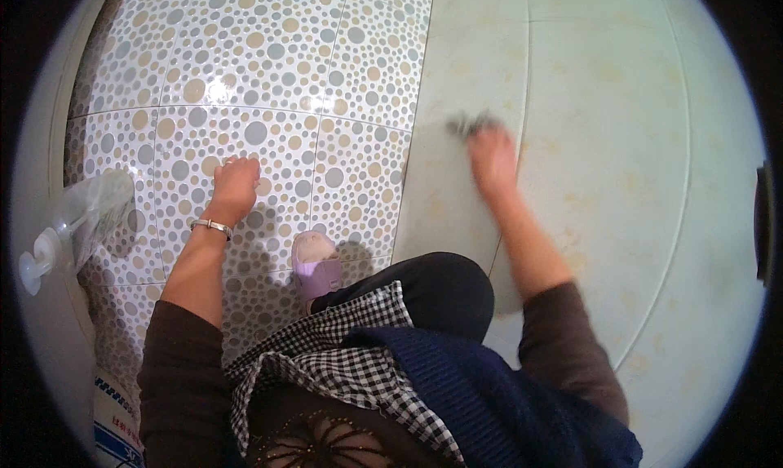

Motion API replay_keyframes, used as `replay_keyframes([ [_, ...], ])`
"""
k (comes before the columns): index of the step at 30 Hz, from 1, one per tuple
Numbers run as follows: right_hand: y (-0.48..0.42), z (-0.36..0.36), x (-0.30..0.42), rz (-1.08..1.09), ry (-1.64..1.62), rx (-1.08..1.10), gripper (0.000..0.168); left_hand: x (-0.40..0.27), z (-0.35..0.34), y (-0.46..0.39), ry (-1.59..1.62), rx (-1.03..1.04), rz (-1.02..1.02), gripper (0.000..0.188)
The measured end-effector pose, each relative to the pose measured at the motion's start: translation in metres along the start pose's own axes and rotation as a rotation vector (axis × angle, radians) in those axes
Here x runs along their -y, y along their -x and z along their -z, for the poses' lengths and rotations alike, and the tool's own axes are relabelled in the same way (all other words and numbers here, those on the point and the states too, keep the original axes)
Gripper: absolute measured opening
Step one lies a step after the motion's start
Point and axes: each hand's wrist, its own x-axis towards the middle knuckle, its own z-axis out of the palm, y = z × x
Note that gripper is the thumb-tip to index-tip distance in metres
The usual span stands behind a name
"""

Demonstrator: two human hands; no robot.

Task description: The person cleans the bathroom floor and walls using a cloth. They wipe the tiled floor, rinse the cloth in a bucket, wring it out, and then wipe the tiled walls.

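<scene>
My right hand [493, 162] grips a small dark-grey and whitish object [470, 124] against or just above a pale tiled surface [581, 162]. Motion blur hides exactly what that object is. Over the dotted floor tiles [257, 76], my left hand [237, 183] hangs in a loose fist, and nothing shows in it. A ring is on one of its fingers, and a light metal bracelet [211, 227] circles the wrist. I cannot tell whether this hand touches anything.
A clear plastic pump bottle [98, 202] with a white pump head is at the left. Below it lies a white and blue printed package [116, 419]. My foot in a lilac slipper [317, 266] and my bent knee [452, 290] are between my arms.
</scene>
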Motion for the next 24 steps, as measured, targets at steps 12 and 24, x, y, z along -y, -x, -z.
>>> replay_keyframes([
  [12, 0.071, 0.058, 0.044, -0.062, -0.068, 0.18, 0.007, 0.025, 0.013, 0.039, 0.172, -0.048, -0.03, 0.003],
  [24, 0.121, 0.08, 0.123, -1.494, -2.047, 0.634, 0.026, -0.056, 0.091, 0.105, 0.981, -0.062, 0.32, 0.01],
])
